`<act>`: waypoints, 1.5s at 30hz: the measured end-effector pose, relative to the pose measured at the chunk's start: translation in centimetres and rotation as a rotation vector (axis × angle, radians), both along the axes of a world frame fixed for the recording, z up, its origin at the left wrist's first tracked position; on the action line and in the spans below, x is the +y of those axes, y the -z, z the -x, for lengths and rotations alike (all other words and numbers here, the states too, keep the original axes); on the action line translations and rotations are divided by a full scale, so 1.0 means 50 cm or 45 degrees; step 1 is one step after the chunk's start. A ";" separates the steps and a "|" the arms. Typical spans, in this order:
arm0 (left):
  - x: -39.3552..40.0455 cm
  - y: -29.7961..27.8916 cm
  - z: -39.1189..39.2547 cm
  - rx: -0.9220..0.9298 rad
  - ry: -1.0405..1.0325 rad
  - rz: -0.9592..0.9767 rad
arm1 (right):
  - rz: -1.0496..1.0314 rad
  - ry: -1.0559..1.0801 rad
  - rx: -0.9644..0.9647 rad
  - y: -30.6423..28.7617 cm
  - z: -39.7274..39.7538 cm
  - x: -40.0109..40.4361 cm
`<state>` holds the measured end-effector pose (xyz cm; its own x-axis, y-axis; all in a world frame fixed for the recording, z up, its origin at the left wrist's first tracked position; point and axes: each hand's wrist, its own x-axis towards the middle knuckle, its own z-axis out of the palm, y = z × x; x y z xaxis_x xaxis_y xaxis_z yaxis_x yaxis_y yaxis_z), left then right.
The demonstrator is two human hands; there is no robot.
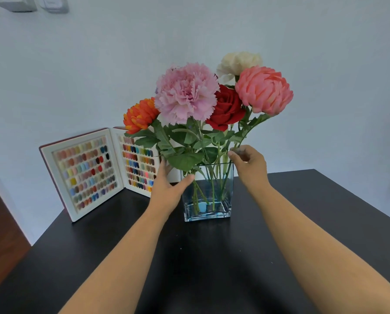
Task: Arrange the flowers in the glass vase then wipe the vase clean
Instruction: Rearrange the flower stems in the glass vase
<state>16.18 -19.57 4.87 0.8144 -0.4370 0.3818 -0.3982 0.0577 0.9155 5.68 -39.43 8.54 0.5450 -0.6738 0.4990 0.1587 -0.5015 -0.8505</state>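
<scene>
Your two forearms reach across the black desk [314,211] toward the glass vase [208,196] standing at 12 o'clock, five flowers [187,94] upright in it. Your left hand [169,186] has its grip spread against the vase's 9 o'clock side, thumb on the front glass. Your right hand [249,164] pinches a green stem [235,145] just above the rim at 3 o'clock.
</scene>
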 end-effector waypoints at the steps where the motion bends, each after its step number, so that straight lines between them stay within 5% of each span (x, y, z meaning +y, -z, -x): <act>1: -0.007 -0.011 0.000 -0.012 -0.034 0.034 | -0.013 0.000 -0.011 -0.002 0.000 0.000; 7: -0.029 -0.059 -0.029 0.093 -0.173 0.139 | -0.088 -0.055 -0.033 -0.012 0.003 -0.011; 17: -0.010 -0.102 -0.081 -0.133 -0.288 -0.288 | -0.169 -0.035 0.055 -0.025 -0.018 -0.027; 36: 0.019 -0.028 -0.053 -0.025 -0.189 0.019 | -0.407 -0.082 -0.036 0.028 0.007 0.002; 45: -0.013 -0.052 -0.051 0.021 -0.173 0.119 | -0.028 0.045 0.050 -0.030 0.003 -0.012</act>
<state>18.72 -20.21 7.49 0.8703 -0.2854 0.4015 -0.3929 0.0895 0.9152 5.54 -40.03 10.04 0.5392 -0.7038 0.4625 0.1076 -0.4871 -0.8667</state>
